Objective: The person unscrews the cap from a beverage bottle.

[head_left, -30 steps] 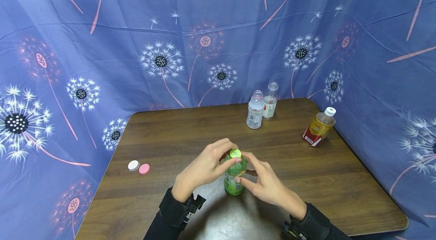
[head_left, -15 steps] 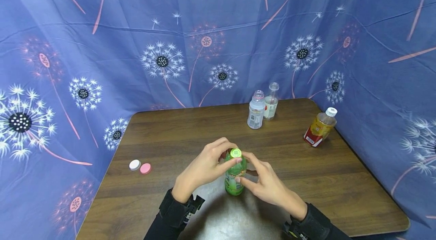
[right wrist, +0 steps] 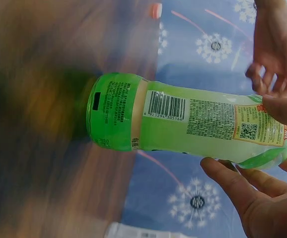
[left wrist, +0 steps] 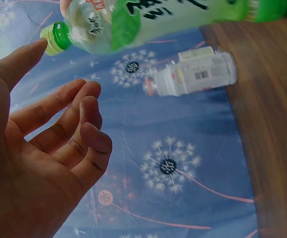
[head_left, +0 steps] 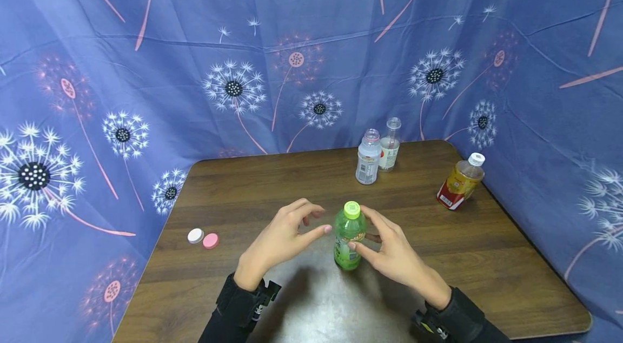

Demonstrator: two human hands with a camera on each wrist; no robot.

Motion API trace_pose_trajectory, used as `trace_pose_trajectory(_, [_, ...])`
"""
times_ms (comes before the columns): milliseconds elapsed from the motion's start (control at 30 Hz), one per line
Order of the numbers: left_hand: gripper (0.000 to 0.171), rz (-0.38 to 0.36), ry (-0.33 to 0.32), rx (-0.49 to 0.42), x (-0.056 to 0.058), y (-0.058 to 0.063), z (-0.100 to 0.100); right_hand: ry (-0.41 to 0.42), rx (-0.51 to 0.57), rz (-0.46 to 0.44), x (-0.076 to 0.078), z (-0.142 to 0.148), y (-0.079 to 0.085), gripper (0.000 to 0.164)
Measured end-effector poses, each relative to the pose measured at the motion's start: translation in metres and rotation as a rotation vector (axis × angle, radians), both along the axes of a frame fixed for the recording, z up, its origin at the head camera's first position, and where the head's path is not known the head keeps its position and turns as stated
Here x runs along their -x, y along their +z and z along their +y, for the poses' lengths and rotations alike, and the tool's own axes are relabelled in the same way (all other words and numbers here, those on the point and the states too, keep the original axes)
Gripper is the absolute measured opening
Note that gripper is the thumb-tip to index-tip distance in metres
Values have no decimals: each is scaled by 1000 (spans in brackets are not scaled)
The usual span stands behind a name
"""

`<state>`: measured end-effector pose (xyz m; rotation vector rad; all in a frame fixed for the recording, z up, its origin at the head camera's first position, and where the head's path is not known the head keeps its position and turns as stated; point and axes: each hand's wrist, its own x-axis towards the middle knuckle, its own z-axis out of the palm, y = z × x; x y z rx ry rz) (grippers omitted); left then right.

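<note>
A green-labelled drink bottle (head_left: 348, 230) with its light green cap (head_left: 352, 210) on stands upright in the head view, in front of the person. The right hand (head_left: 396, 254) grips its upper body from the right, thumb on the near side. In the right wrist view the bottle (right wrist: 168, 114) shows its barcode side, fingers and thumb around its shoulder. To the left of the bottle, the left hand (head_left: 279, 235) is held with relaxed, slightly bent fingers and nothing in them. A gap shows between its fingertips and the bottle in the head view.
A white cap (head_left: 196, 235) and a pink cap (head_left: 211, 241) lie at the table's left. Two uncapped bottles, one whitish (head_left: 368, 159) and one clear (head_left: 390, 147), stand at the back edge. A red-and-yellow-labelled bottle (head_left: 459, 183) with a white cap stands at the right edge, near the blue cloth (head_left: 292, 7).
The left hand has let go of the bottle's cap and moved left. The right hand has shifted slightly right together with the green bottle.
</note>
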<state>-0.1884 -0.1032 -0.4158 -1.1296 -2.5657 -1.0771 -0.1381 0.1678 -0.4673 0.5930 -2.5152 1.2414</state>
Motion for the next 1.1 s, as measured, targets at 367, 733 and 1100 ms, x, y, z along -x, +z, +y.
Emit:
trace_pose_trajectory(367, [30,-20,64,38,6,-10,-20,-193,-68,114,22,42,0,84])
trace_pose_trajectory(733, [29,-43,107,44,7,-16,-38,-381,-16,119,26,103,9,80])
trace_pose_trajectory(1100, [31,-32,222,101,14,-30,-65,-583,-29,116,10,162,21,80])
